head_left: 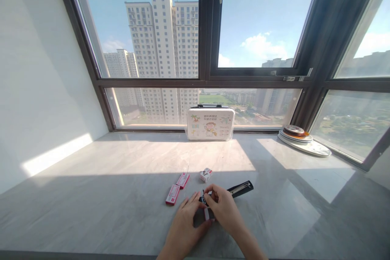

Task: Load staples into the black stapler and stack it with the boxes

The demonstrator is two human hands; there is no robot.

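Observation:
My left hand rests low over the sill, its thumb and index finger around a small white-and-pink staple box. Its other fingertips lie beside a small dark, shiny piece at the centre. Right above that piece, my right hand pinches with thumb and index finger; what is between them is too small to make out. A black stapler lies opened out, its metal rail showing, partly hidden behind my right hand. Two pink-and-white staple boxes lie to the left, and a white printed box sits just beyond my hands.
A white printed carry case with a dark handle stands against the window. Stacked plates sit in the far right corner. The grey marble sill meets a white wall on the left; sunlight falls across it.

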